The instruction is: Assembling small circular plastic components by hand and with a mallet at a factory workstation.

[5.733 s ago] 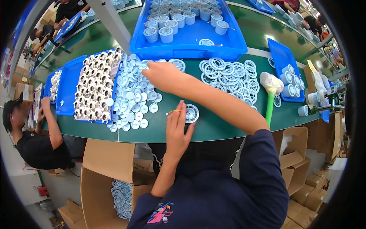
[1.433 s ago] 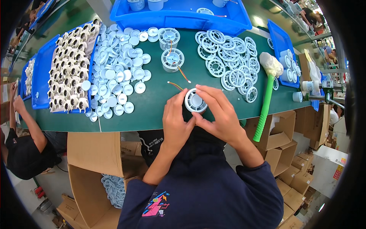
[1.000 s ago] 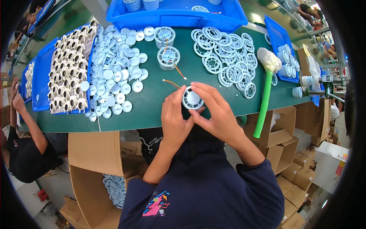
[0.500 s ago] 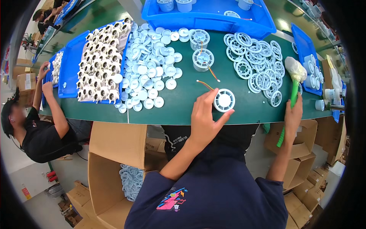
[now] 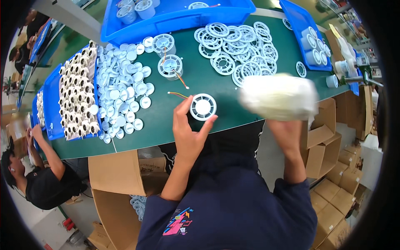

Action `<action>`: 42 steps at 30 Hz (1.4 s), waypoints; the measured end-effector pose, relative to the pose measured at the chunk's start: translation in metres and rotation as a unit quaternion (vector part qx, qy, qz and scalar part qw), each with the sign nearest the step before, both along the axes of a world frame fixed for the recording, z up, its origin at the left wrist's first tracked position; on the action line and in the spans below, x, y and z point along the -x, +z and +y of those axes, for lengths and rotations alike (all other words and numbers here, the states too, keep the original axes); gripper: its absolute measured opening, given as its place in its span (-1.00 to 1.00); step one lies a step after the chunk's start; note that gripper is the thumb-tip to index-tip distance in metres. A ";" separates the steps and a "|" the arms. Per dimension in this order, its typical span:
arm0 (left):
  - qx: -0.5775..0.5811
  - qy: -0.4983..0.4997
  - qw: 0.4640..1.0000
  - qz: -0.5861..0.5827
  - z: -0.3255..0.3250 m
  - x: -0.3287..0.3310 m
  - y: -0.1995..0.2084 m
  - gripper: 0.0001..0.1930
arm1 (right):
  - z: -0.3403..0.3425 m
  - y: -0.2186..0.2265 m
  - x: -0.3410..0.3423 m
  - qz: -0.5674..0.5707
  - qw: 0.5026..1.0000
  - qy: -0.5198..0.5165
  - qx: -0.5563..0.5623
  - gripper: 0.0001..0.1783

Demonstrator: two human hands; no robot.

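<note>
My left hand [image 5: 187, 131] grips a round pale-blue plastic motor housing [image 5: 203, 107] at the table's near edge, thumb on one side and fingers on the other. Its slotted ring faces up around a white centre, and a red-and-yellow wire [image 5: 178, 95] sticks out to the left. Raised to the right of it is a mallet [image 5: 279, 96], its wrapped, whitish head blurred by motion. My right hand [image 5: 287, 135] is closed on the mallet, whose handle is hidden behind the head. Beyond the held housing stand two similar housings [image 5: 170, 67] with wires trailing from them.
Slotted rings [image 5: 224, 64] lie heaped at the back right, round pale caps [image 5: 121, 91] at the left. A blue tray [image 5: 52, 112] holds rows of white parts [image 5: 79, 93]. Blue bins [image 5: 179, 21] stand behind. At far left a co-worker [image 5: 50, 183] sits; cardboard boxes [image 5: 116, 175] stand below.
The mallet has swung up and inward, its head now large and blurred between my right hand and the held housing. My view has shifted to the right; my left hand keeps its grip.
</note>
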State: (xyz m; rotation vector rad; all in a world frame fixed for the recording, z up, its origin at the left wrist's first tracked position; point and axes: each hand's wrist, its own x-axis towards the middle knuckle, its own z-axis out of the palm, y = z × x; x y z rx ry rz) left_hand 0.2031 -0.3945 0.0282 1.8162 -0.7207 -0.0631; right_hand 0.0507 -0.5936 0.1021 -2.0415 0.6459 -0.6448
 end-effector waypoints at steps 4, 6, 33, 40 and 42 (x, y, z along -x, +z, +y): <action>-0.001 -0.001 1.000 0.006 -0.002 0.000 -0.001 -0.21 | -0.004 0.000 -0.046 0.095 0.986 0.127 0.045 -0.60; 0.000 -0.001 1.000 -0.005 -0.003 0.000 0.001 -0.21 | -0.015 0.008 -0.047 0.057 0.992 0.108 0.023 -0.62; 0.059 -0.005 0.994 0.093 -0.001 0.000 -0.011 -0.06 | 0.037 0.051 -0.063 0.023 0.838 0.236 0.492 -0.72; -0.015 -0.013 1.000 0.011 0.001 -0.007 0.000 -0.01 | 0.019 0.009 -0.031 0.072 0.906 0.179 0.377 -0.75; -0.017 -0.020 1.000 0.017 0.001 -0.006 0.003 -0.03 | 0.009 0.005 -0.024 0.110 0.930 0.166 0.309 -0.69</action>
